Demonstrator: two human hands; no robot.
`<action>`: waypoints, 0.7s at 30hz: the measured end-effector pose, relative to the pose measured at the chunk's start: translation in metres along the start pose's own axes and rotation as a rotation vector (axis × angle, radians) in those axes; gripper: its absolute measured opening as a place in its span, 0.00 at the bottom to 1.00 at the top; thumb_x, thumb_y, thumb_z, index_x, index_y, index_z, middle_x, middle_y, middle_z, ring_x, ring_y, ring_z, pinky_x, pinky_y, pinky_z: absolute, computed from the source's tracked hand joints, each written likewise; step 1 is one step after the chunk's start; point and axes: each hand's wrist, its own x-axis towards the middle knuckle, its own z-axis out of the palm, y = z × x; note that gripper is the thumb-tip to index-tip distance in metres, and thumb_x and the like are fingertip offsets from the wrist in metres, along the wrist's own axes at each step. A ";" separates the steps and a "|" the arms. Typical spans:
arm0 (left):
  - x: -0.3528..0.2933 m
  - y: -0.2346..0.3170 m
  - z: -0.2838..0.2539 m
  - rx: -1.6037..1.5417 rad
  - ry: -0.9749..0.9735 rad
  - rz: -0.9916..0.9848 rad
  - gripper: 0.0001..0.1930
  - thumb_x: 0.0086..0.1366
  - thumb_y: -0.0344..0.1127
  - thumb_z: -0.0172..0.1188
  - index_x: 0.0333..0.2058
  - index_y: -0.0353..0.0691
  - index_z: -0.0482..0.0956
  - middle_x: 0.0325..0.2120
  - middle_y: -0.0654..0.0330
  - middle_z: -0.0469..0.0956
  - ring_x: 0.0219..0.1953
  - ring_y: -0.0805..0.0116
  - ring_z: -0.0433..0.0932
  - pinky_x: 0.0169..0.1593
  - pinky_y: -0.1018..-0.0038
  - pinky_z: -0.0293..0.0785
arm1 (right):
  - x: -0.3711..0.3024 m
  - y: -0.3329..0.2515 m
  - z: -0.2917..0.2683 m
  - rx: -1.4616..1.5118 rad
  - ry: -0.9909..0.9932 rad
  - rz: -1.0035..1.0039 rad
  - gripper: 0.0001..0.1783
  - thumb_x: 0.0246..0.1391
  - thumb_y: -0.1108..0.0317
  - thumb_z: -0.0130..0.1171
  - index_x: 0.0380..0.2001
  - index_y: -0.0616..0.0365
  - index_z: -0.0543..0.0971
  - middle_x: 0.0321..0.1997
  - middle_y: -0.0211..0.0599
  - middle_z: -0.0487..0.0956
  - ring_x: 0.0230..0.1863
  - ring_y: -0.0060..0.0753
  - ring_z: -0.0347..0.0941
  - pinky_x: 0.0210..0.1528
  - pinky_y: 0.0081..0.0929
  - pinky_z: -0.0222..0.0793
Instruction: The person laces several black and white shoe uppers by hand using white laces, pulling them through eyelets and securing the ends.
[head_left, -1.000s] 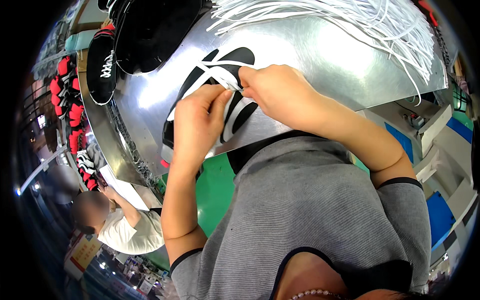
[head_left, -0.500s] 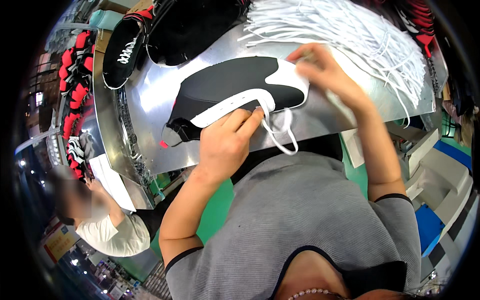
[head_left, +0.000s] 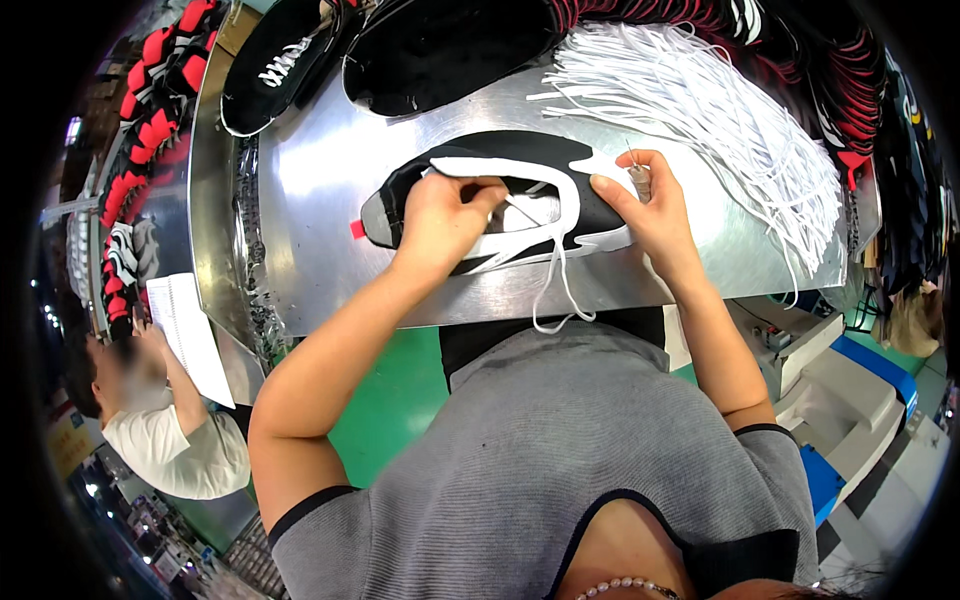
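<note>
A black and white shoe upper [head_left: 512, 143] lies on the metal table in front of me, its opening facing up and its toe pointing right. My left hand [head_left: 440, 218] reaches into the opening, fingers closed in a pinch on a white shoelace [head_left: 553, 285]. The lace runs out over the upper's near side and hangs in a loop past the table edge. My right hand [head_left: 652, 212] is closed around a small awl-like tool [head_left: 640, 182] with a thin metal point and a pale wrapped handle. Its fingers rest at the toe end of the upper.
A large bundle of white laces [head_left: 700, 120] lies at the back right. Black uppers [head_left: 450, 55] lie at the back left, with stacked red and black ones [head_left: 840, 90] at far right. A co-worker [head_left: 165, 440] sits at left beside a white sheet [head_left: 188, 335].
The upper has turned from its side so its opening faces up. My left hand has moved into the opening; the right hand has come down to the toe end with the tool.
</note>
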 end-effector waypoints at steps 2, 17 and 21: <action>-0.002 -0.002 0.002 0.099 -0.049 0.036 0.08 0.64 0.29 0.62 0.38 0.33 0.84 0.33 0.60 0.85 0.37 0.74 0.81 0.45 0.76 0.75 | 0.001 -0.012 -0.001 0.071 -0.063 0.158 0.25 0.49 0.57 0.73 0.42 0.61 0.73 0.33 0.33 0.76 0.35 0.21 0.69 0.37 0.21 0.66; -0.060 0.034 -0.044 0.585 0.349 0.433 0.04 0.58 0.21 0.60 0.28 0.32 0.73 0.24 0.52 0.72 0.24 0.55 0.70 0.31 0.65 0.67 | -0.008 -0.015 -0.028 0.172 -0.174 0.003 0.26 0.50 0.55 0.72 0.44 0.59 0.74 0.32 0.29 0.75 0.32 0.18 0.68 0.35 0.17 0.65; -0.088 0.029 -0.066 0.184 0.409 0.275 0.02 0.64 0.24 0.60 0.34 0.32 0.77 0.34 0.63 0.79 0.30 0.81 0.70 0.38 0.84 0.70 | -0.003 -0.006 -0.038 0.245 -0.145 0.125 0.28 0.49 0.54 0.74 0.43 0.61 0.74 0.39 0.34 0.76 0.41 0.22 0.68 0.44 0.23 0.67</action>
